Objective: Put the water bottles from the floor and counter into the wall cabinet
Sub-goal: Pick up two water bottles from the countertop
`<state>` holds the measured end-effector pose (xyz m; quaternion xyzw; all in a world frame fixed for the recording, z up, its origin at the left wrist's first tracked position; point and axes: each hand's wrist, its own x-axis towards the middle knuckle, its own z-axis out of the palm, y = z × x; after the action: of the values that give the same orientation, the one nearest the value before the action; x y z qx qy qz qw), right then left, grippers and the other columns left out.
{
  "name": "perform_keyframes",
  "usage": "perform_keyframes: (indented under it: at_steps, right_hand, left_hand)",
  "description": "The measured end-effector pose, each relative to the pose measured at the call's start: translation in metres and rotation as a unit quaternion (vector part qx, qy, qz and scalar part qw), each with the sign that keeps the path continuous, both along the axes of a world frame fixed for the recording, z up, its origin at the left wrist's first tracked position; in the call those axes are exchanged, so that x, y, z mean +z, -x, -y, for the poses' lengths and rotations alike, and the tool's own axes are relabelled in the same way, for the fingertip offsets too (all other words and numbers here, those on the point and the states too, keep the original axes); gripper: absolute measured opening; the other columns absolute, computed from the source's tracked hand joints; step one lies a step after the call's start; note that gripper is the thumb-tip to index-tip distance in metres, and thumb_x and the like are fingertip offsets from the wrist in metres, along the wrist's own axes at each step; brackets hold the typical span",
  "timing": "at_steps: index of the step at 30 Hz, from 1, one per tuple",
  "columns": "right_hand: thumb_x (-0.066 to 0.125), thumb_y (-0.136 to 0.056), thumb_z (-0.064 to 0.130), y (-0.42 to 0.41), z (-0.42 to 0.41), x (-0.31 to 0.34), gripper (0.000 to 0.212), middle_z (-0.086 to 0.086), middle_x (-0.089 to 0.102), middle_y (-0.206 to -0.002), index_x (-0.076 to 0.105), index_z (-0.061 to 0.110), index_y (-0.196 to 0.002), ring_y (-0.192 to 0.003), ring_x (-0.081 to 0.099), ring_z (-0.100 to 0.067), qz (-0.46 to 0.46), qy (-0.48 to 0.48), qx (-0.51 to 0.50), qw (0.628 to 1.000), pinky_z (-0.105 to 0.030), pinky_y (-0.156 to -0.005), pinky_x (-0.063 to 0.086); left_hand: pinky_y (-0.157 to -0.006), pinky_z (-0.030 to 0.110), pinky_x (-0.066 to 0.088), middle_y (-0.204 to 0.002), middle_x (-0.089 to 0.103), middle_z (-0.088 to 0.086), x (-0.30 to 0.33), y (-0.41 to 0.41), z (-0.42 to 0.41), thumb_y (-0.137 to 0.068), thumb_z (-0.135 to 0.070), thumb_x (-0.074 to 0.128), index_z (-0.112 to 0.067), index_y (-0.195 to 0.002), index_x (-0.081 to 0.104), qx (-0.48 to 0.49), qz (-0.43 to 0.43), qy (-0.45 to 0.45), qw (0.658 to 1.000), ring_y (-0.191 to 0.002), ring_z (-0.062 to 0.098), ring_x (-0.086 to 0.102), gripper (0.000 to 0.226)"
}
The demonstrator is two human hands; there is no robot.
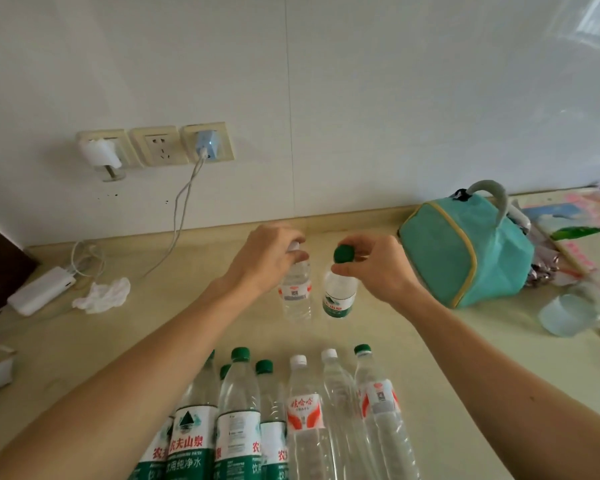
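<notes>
beige counter (413,368) by the outlets | your left hand (267,258) grips the white-cap bottle (296,292), right hand (378,268) pinches the green-cap bottle (339,292) | cap-only holds could slip, toppling the front row (274,420)

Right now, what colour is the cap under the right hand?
Green cap, clearest in the head view.

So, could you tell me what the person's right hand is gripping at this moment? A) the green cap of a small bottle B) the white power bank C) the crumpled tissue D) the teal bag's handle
A: the right hand pinches the green cap of the small bottle standing on the counter, beside the teal bag.
</notes>
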<state>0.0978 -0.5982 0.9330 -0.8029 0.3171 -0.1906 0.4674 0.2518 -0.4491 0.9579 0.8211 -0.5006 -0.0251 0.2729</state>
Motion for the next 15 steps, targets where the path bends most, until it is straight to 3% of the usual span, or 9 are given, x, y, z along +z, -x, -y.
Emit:
perform_keyframes:
  at_steps: [7, 12, 15]
  right_hand:
    - [0.089, -0.074, 0.018, 0.003, 0.004, -0.024, 0.037, 0.009, 0.074, -0.095, 0.075, 0.021, -0.108, -0.092, 0.069, -0.007, 0.005, -0.003, 0.003, 1.0, -0.016, -0.08, 0.051]
    - [0.086, -0.079, 0.019, 0.007, 0.01, -0.027, 0.033, 0.016, 0.069, -0.095, 0.068, 0.026, -0.106, -0.094, 0.064, 0.001, 0.004, 0.022, 0.058, 0.998, -0.021, -0.089, 0.053]
    - [0.086, -0.078, 0.026, 0.01, 0.012, -0.035, 0.041, 0.02, 0.065, -0.101, 0.063, 0.029, -0.113, -0.099, 0.061, 0.001, -0.006, 0.032, 0.089, 0.995, -0.022, -0.093, 0.049]
  left_hand:
    - [-0.091, 0.033, 0.047, -0.115, 0.07, 0.008, -0.024, 0.003, -0.001, -0.087, -0.017, 0.078, -0.005, -0.117, 0.073, 0.003, -0.003, -0.021, 1.0, -0.105, 0.027, 0.063, 0.032]
    - [-0.092, 0.037, 0.049, -0.115, 0.068, 0.006, -0.029, 0.007, 0.003, -0.088, -0.017, 0.077, -0.006, -0.116, 0.073, 0.004, -0.018, -0.008, 1.0, -0.105, 0.025, 0.063, 0.031]
    - [-0.093, 0.027, 0.045, -0.122, 0.066, 0.002, -0.034, 0.008, 0.003, -0.085, -0.025, 0.08, -0.011, -0.124, 0.068, 0.035, -0.057, 0.007, 0.998, -0.11, 0.019, 0.061, 0.043]
